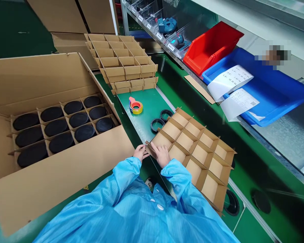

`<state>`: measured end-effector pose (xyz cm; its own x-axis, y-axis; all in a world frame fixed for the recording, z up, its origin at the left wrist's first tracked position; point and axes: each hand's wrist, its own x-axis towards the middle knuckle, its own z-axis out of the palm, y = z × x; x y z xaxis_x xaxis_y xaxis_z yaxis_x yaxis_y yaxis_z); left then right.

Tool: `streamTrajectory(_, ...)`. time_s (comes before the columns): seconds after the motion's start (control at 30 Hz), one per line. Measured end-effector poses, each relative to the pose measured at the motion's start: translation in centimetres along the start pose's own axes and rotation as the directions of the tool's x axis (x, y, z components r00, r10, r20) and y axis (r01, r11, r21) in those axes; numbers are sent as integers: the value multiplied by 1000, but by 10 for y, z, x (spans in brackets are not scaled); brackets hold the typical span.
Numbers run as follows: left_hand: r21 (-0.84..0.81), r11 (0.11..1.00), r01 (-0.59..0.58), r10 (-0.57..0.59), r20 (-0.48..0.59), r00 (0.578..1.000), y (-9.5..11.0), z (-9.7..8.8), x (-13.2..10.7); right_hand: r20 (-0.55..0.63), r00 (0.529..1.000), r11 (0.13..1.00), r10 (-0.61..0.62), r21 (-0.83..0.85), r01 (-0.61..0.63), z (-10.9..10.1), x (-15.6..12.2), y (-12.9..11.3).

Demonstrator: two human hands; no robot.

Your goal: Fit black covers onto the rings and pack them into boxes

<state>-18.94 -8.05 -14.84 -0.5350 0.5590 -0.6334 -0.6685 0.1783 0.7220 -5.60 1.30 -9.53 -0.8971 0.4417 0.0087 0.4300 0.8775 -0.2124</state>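
Note:
A cardboard divider grid with several empty cells lies on the green bench in front of me. My left hand pinches the grid's near-left corner, fingers closed on the cardboard edge. My right hand rests on the same corner just to the right, fingers bent over the grid's wall. Both arms wear light blue sleeves. Two black rings lie on the bench just beyond the grid.
A large open carton at left holds several black round lids in divider cells. A stack of divider grids stands at the back, a tape roll before it. Red bin and blue tray with papers sit right.

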Motion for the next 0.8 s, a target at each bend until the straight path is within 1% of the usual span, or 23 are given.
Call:
streamTrajectory(0.13, 26, 997, -71, 71, -26, 997, -8, -2, 7, -6, 1000, 1000, -7, 11, 7, 11, 3, 3)
streamTrajectory(0.23, 81, 987, -140, 145, -61, 988, -14, -1, 17, -29, 999, 1000, -24, 11, 24, 13, 3, 4)
streamTrajectory(0.33, 141, 974, -177, 189, -79, 979, -16, 1, 26, -32, 999, 1000, -20, 3, 20, 13, 2, 4)
streamTrajectory(0.5, 194, 963, -187, 208, -89, 974, -11, 2, 29, -20, 1000, 1000, -3, -25, 3, 17, 1, 3)
streamTrajectory(0.63, 221, 953, -205, 238, -137, 961, -6, 2, 25, -16, 1000, 997, 21, -75, -22, 22, 5, 0)
streamTrajectory(0.73, 249, 947, -201, 242, -147, 959, 1, 1, 21, 9, 999, 996, 36, -84, -35, 19, 9, -8)
streamTrajectory(0.8, 282, 943, -179, 219, -118, 968, 11, 0, 19, 5, 999, 998, 44, -44, -44, 12, 10, -15)
